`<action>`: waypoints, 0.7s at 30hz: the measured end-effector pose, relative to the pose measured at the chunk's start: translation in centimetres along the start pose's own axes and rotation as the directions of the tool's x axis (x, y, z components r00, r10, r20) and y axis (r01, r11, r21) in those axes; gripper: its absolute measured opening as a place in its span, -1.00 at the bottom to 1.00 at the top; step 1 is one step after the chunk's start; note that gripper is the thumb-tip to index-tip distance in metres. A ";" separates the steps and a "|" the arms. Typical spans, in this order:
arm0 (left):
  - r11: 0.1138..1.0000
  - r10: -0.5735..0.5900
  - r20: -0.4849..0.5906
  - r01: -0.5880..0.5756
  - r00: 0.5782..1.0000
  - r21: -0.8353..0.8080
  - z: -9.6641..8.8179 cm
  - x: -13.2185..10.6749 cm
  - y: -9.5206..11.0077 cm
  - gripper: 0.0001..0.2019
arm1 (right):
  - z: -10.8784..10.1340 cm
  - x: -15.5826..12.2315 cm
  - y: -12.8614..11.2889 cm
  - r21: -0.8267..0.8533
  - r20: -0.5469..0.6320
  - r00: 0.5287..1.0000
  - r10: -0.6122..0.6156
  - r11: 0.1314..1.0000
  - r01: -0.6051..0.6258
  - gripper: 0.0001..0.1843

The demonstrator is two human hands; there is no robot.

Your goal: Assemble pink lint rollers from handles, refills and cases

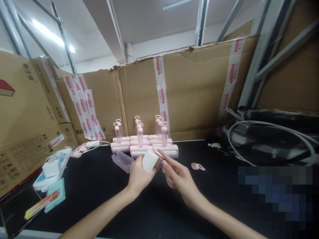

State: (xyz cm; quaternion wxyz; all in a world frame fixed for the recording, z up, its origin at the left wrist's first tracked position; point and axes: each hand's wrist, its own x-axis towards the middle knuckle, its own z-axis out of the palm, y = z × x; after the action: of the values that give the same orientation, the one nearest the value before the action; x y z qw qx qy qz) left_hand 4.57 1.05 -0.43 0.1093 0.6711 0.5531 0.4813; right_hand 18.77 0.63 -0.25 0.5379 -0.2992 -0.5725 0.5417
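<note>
My left hand (139, 177) is wrapped round a white cylinder with a pink end (150, 160), held tilted above the black table. Close against its right side, my right hand (178, 176) has thumb and forefinger pinched at a small pale piece, too blurred to name. Just behind stand stacked pink-and-white cylinders (142, 153). Clear pink tubes with heart-shaped loops (140, 137) rise upright from the stack. Left of my left hand lies a translucent purple tray (122, 162). A small pink cap with a loop (194, 166) lies to the right of my right hand.
At left are a white power strip (65, 159) with a plugged-in charger (52, 169), a teal box (58, 196) and a yellow-and-orange cutter-like tool (41, 205). Cardboard walls (199, 89) close off the back. A white cable (230, 139) loops over dark material at right.
</note>
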 end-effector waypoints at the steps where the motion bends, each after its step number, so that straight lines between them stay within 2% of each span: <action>1: 0.997 -0.040 -0.005 0.040 0.999 -0.065 0.4 0.3 0.4 -0.66 | -0.1 0.2 -0.1 0.010 -0.037 0.999 -0.013 1.000 0.013 -0.29; 4: 0.973 -0.093 0.033 0.098 0.995 -0.209 1.2 0.8 0.8 -0.56 | -1.3 1.1 -0.7 -0.090 -0.064 0.997 -0.034 0.996 0.028 -0.27; 8: 0.956 -0.137 0.104 0.159 0.985 -0.245 0.7 1.0 -0.5 -0.54 | -3.6 2.8 -0.9 -0.360 0.020 1.000 -0.015 0.933 0.022 -0.32; 11: 0.983 -0.134 0.097 0.144 0.986 -0.111 -0.8 1.2 -1.2 -0.43 | -5.0 3.8 -0.3 -0.472 0.042 0.998 -0.045 0.880 0.060 -0.29; 15: 0.983 -0.099 0.115 0.079 0.988 0.166 -2.6 1.4 -0.6 -0.39 | -6.0 4.0 0.1 -0.594 -0.016 0.990 -0.139 0.798 0.102 -0.24; 18: 0.943 -0.017 0.128 -0.027 0.992 0.331 -2.9 1.2 -0.3 -0.46 | -5.7 3.2 -0.6 -0.657 0.020 0.976 -0.217 0.733 0.177 -0.34; 21: 0.902 0.086 0.154 -0.143 0.984 0.408 -3.1 1.4 -0.7 -0.52 | -4.2 2.8 -1.6 -0.665 0.116 0.968 -0.222 0.706 0.241 -0.49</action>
State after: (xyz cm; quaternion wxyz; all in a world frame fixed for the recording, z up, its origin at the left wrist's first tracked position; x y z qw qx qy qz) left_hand 1.64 1.26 1.39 -0.0289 0.7408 0.5942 0.3119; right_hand 22.39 4.11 1.39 0.4485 -0.3920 -0.7697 0.2296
